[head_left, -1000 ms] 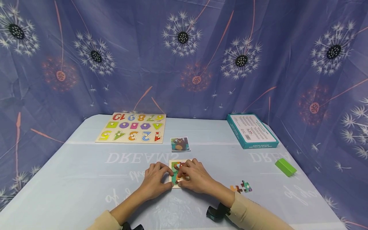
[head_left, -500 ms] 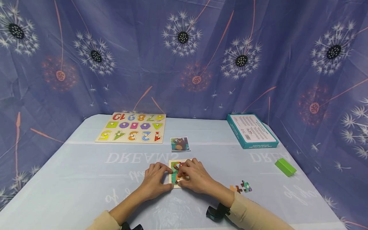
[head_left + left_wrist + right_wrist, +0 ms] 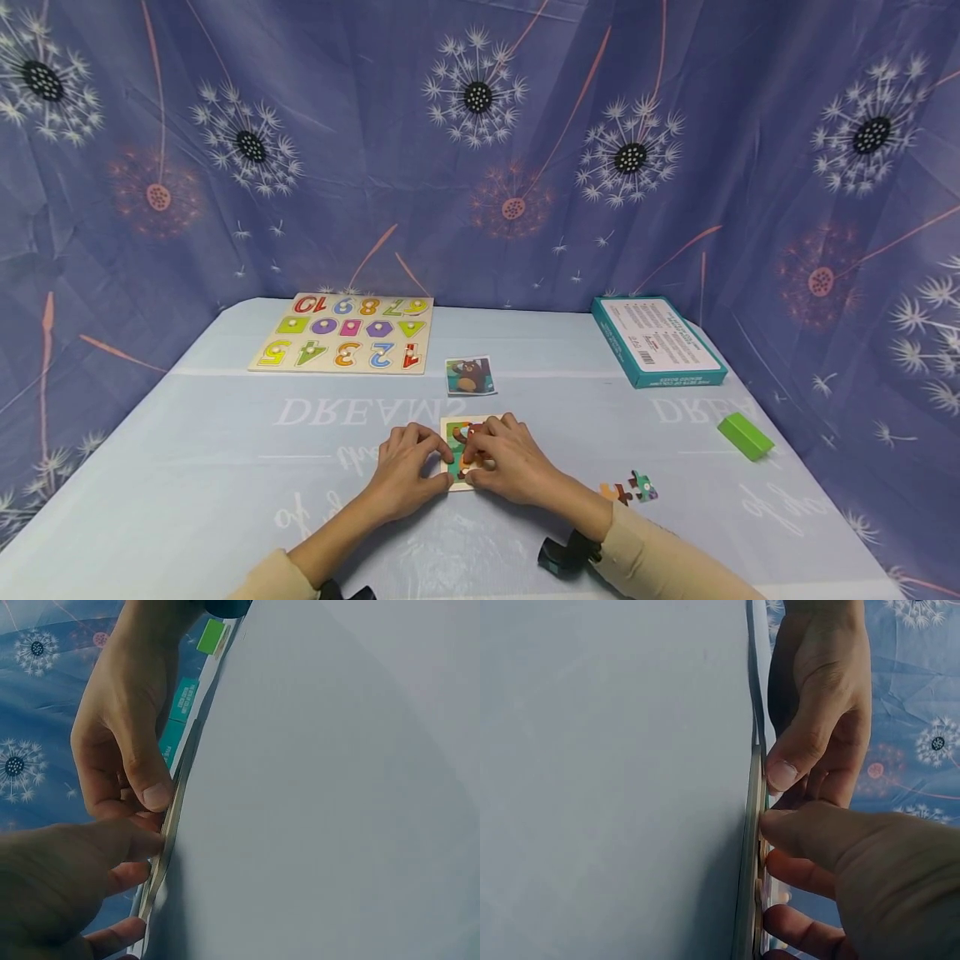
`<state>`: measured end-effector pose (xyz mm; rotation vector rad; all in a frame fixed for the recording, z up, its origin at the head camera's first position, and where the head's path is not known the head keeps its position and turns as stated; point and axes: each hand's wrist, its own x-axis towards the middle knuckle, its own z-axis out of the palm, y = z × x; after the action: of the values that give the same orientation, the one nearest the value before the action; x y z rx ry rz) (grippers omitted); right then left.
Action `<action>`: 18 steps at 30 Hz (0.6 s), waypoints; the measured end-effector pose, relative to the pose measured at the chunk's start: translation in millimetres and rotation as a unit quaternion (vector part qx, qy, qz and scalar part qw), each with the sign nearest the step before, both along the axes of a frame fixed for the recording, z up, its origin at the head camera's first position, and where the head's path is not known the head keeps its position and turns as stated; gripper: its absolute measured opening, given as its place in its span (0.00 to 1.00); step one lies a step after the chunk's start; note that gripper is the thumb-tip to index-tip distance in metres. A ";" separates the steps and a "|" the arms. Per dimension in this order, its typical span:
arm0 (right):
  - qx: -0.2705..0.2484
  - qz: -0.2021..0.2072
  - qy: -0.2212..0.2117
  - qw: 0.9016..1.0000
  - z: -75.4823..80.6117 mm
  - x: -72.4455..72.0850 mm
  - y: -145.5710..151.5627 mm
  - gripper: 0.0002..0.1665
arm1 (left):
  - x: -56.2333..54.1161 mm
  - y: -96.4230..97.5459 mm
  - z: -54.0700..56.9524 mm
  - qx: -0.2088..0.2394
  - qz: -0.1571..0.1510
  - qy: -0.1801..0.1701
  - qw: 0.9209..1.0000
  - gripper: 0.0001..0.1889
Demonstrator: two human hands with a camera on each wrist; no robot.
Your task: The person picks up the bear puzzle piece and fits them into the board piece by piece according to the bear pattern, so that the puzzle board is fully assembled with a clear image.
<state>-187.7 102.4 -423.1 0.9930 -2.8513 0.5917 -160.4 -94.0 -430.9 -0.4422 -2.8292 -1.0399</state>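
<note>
A small wooden jigsaw puzzle board (image 3: 444, 429) with a pale frame lies in front of me, partly covered by my hands. A bear picture in green, teal and brown shows inside it. At its left edge my left hand (image 3: 403, 468) holds the board with thumb and forefinger. My right hand (image 3: 517, 465) reaches over the right part, thumb and bent fingers pinching an orange-brown puzzle piece (image 3: 463, 468) in the board. Both wrist views show the board edge-on, with fingertips along it. Loose jigsaw pieces (image 3: 643, 487) lie right of my right forearm.
A bear picture card (image 3: 470, 377) lies beyond the board. Back left is a wooden number-and-shape board (image 3: 341, 333). A teal box (image 3: 660, 342) lies back right, with a green block (image 3: 746, 436) nearer. A patterned curtain (image 3: 480, 208) hangs behind the table.
Almost nothing differs. The fingers shift very slightly at the puzzle board, while both hands keep their places.
</note>
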 end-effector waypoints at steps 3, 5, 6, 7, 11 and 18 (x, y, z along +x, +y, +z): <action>0.002 0.001 0.001 1.000 0.2 0.4 0.3 0.07 | 0.2 0.4 -0.3 0.000 0.002 0.004 1.000 0.09; 0.003 0.002 0.002 1.000 0.2 0.6 0.3 0.07 | 0.5 0.5 -0.6 0.000 0.004 0.004 1.000 0.09; 0.003 0.003 0.003 1.000 0.2 0.8 0.3 0.08 | 0.7 0.6 -0.5 0.001 0.004 0.003 1.000 0.09; 0.003 0.003 0.003 1.000 0.2 0.8 0.3 0.08 | 0.7 0.6 -0.9 0.000 0.005 0.002 1.000 0.09; 0.004 0.004 0.000 1.000 0.3 0.9 0.3 0.08 | 0.7 0.6 -1.4 -0.003 0.005 0.007 1.000 0.09; -0.012 -0.008 -0.011 1.000 6.1 2.0 2.1 0.08 | -0.2 1.2 -2.0 -0.003 0.008 0.001 1.000 0.09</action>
<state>-185.7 104.6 -417.0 0.9661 -2.8619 0.6378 -160.6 -92.8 -432.9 -0.4194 -2.8296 -1.0268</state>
